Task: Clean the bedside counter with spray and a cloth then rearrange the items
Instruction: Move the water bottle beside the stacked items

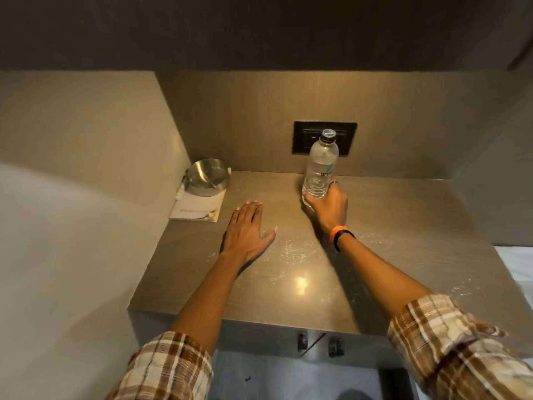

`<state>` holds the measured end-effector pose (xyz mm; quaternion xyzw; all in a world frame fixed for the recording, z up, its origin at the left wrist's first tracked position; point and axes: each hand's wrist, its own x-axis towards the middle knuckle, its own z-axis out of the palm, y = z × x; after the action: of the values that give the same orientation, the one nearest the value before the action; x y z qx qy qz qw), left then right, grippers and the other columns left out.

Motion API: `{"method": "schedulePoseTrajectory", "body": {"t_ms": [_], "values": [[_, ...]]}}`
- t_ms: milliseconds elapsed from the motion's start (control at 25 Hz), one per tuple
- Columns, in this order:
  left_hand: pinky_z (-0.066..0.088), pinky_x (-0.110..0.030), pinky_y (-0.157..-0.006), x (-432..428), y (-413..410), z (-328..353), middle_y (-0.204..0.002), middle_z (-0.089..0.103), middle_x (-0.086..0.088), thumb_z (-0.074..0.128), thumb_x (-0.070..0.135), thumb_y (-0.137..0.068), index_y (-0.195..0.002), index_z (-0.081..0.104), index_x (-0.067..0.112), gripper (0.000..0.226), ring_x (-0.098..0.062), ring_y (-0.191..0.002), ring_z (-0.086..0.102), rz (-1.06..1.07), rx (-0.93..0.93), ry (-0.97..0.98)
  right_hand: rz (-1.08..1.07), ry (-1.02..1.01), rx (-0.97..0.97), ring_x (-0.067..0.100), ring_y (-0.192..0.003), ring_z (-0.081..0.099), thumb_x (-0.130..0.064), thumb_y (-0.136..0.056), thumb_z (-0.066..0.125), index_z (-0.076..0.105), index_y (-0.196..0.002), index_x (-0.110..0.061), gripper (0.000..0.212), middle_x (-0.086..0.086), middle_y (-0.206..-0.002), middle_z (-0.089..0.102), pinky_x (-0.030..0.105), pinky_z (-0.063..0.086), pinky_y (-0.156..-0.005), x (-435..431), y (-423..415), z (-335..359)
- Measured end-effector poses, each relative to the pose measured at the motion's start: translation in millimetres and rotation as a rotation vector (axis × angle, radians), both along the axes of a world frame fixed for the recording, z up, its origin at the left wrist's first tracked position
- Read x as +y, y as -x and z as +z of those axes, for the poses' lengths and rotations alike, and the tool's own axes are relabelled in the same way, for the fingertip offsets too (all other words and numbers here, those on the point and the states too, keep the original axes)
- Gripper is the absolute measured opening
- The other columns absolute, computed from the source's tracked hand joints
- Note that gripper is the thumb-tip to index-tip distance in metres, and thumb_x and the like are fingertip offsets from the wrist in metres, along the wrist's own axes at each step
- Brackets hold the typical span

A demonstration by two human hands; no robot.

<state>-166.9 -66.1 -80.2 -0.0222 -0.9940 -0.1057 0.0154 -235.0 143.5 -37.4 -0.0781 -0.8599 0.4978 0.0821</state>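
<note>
1. Head view: your right hand holds the bottom of the water bottle, which stands upright at the back of the bedside counter.
2. Your left hand is flat, fingers straight, low over the counter.
3. A metal bowl sits on a booklet, back left.

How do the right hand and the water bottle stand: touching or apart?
Touching. In the head view the right hand curls its fingers round the water bottle near its base.

- One water bottle is seen.
- One metal bowl is seen.
- One booklet is seen.
- One wall socket plate is seen.
- One bench is seen.
- Two grips are counted: the left grip and the right grip.
</note>
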Motion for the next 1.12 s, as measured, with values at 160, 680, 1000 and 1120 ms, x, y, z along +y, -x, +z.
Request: {"method": "schedulePoseTrajectory", "body": {"t_ms": [160,680,1000,1120], "values": [[-0.004,-0.037,-0.125,-34.1,-11.2,-0.7,-0.167,0.014,-0.008,0.019,0.072,-0.094,-0.159,0.015,0.014,0.086,-0.021,-0.155,0.007,0.012,0.03,0.066,0.078,-0.004,0.029,0.026,-0.108,0.07,-0.036,-0.078,0.085,0.058,-0.123,-0.014,0.057,0.008,-0.117,0.073,0.032,0.056,-0.089,-74.6,7.4,-3.7],[0.013,-0.044,-0.126,-54.0,-4.5,-14.3,-0.163,0.028,-0.014,0.015,0.074,-0.092,-0.156,0.023,0.008,0.093,-0.026,-0.152,0.022,0.033,0.084,0.061,0.1,-0.033,0.0,0.031,-0.119,0.065,-0.035,-0.077,0.088,0.053,-0.133,-0.007,0.071,0.014,-0.127,0.068,0.044,0.056,-0.097,-178.0,52.7,-7.9],[0.01,-0.045,-0.127,0.9,-1.4,12.4,-0.164,0.024,-0.012,0.023,0.067,-0.093,-0.157,0.022,0.01,0.086,-0.026,-0.153,0.016,-0.082,0.113,0.01,0.121,-0.429,0.046,0.033,-0.146,0.037,-0.048,-0.093,0.066,0.037,-0.151,-0.005,0.078,0.018,-0.153,0.044,0.042,0.033,-0.121,-47.2,-9.6,0.0],[0.008,-0.045,-0.126,65.7,2.7,20.9,-0.166,0.02,-0.012,0.023,0.066,-0.096,-0.157,0.019,0.008,0.085,-0.026,-0.154,0.013,-0.201,0.094,-0.006,0.087,-0.648,0.028,0.033,-0.153,0.025,-0.057,-0.097,0.052,0.032,-0.155,-0.006,0.079,0.018,-0.162,0.032,0.046,0.02,-0.128,41.8,-47.1,-0.1]]}}
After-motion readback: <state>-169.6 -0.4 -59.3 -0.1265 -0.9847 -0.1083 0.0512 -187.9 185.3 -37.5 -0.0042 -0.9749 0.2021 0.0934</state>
